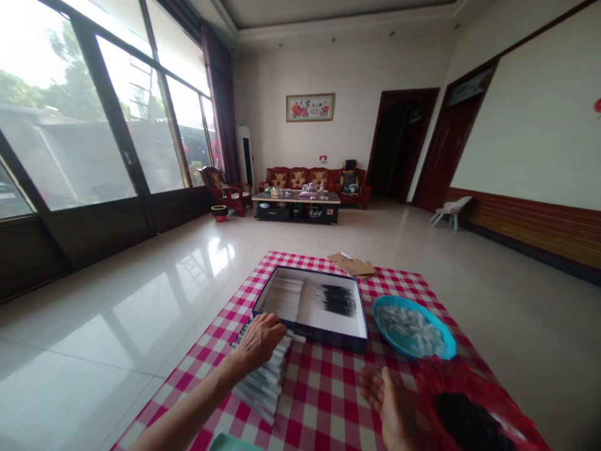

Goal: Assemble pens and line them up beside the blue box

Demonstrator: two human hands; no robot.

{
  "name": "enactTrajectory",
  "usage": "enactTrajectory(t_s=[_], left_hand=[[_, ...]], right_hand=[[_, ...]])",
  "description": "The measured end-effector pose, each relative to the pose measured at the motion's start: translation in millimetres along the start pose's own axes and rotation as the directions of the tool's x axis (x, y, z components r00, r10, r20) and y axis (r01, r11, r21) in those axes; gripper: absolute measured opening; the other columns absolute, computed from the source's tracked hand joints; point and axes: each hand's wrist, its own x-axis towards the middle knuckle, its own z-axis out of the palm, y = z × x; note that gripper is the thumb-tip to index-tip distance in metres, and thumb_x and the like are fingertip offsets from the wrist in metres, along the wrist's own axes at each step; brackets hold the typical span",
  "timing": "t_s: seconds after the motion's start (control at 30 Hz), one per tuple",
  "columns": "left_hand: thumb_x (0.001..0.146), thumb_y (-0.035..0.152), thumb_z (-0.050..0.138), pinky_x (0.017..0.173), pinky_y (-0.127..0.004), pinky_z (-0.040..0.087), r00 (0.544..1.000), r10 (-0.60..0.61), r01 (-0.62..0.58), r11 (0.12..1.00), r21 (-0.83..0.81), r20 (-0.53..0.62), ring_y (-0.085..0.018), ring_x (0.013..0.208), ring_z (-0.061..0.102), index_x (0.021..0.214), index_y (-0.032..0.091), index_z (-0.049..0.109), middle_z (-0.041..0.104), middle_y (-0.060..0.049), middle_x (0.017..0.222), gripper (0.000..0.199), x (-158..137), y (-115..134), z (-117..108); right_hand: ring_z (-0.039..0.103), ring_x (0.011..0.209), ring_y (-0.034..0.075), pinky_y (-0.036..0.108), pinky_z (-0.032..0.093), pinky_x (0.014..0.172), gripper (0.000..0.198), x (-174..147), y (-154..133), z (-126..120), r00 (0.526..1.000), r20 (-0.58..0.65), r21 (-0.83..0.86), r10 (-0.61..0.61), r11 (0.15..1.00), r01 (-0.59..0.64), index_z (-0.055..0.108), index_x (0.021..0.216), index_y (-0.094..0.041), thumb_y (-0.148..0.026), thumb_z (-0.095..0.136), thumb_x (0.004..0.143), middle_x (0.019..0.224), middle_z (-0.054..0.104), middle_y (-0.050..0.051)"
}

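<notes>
My left hand [261, 338] is closed around a slim pen [297, 337], whose pale end pokes out past the fingers toward the box. Under and beside that hand lies a stack of similar clear pens [263, 391]. My right hand [392, 404], a little blurred, hovers over the cloth with its fingers loosely spread and nothing visible in them. Right of it sits a red plastic bag [429, 382] with small black parts [469, 423] inside. Ahead, a shallow box [328, 335] holds a row of clear tubes [282, 297] and a row of black pieces [338, 300].
A blue basin [451, 347] of clear small pieces [413, 329] stands at the right. Flattened cardboard [354, 265] lies behind the box on the checked tablecloth [328, 401]. A green item [230, 443] shows at the near edge. Farther off are a coffee table [295, 199] and sofa.
</notes>
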Motion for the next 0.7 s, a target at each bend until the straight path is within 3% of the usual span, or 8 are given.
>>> enactTrajectory(t_s=[0.1,0.23,0.7], left_hand=[[0.092,0.022,0.046,0.079,-0.031,0.044,1.000,-0.003,0.003,1.000,-0.006,-0.020,-0.019,0.087,0.055,0.093,0.022,0.067,0.062,-0.006,0.092,0.021,-10.9,-29.1,3.5],[0.092,0.023,0.046,0.082,-0.033,0.045,0.999,-0.011,0.010,1.000,-0.016,-0.033,-0.019,0.092,0.055,0.096,0.024,0.068,0.062,-0.006,0.103,0.023,-21.5,-46.8,8.4],[0.090,0.022,0.045,0.081,-0.036,0.048,0.998,-0.013,0.011,1.000,-0.022,-0.067,-0.021,0.091,0.058,0.098,0.023,0.068,0.064,-0.008,0.106,0.024,-35.4,-57.7,11.3]], right_hand=[[0.070,0.066,0.023,0.033,0.056,0.057,0.054,-0.2,0.6,-0.4,1.000,0.005,-0.029,-0.008,1.000,0.008,0.062,0.082,-0.018,-0.060,0.073,0.052,0.071,0.073,0.006],[0.070,0.066,0.023,0.033,0.057,0.058,0.055,-2.0,0.3,-0.9,1.000,0.015,-0.038,-0.012,0.999,0.013,0.062,0.080,-0.017,-0.062,0.073,0.050,0.070,0.074,0.006],[0.070,0.072,0.025,0.033,0.057,0.061,0.062,-4.3,2.5,-2.8,0.996,0.051,-0.097,-0.071,0.992,0.076,0.065,0.079,-0.015,-0.069,0.071,0.050,0.076,0.074,0.009]])
